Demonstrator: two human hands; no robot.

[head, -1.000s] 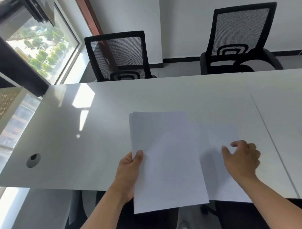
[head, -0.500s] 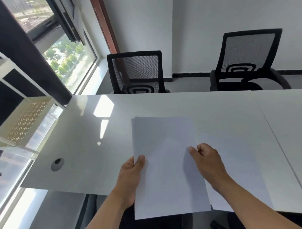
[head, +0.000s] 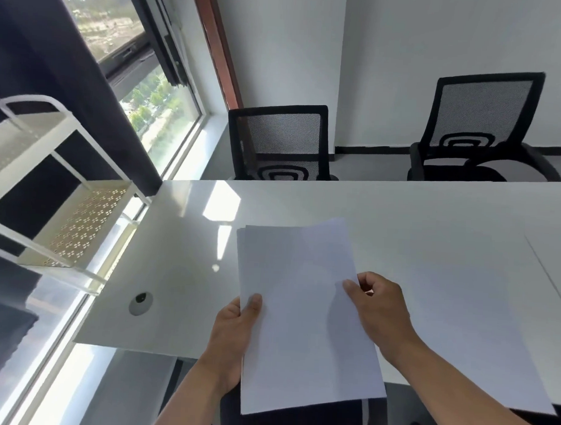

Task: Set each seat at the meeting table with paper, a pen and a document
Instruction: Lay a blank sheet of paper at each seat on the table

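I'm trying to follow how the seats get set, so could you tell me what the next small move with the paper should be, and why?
Probably lift the top sheet off the stack with the right hand and lay it on the bare table at another seat. The left hand grips the stack's left edge, the right hand pinches its right edge, and one sheet already lies at the near seat to the right.

Two bare forearms enter from the bottom edge, no sleeves visible up to the frame edge. Left hand [head: 233, 334] bare: no glove, no ring, no watch or wristband seen. Right hand [head: 380, 308] same: bare, nothing on wrist or fingers. Nails short, unpainted as far as visible on the left thumb. Rest of the body out of frame; clothing cannot be told.
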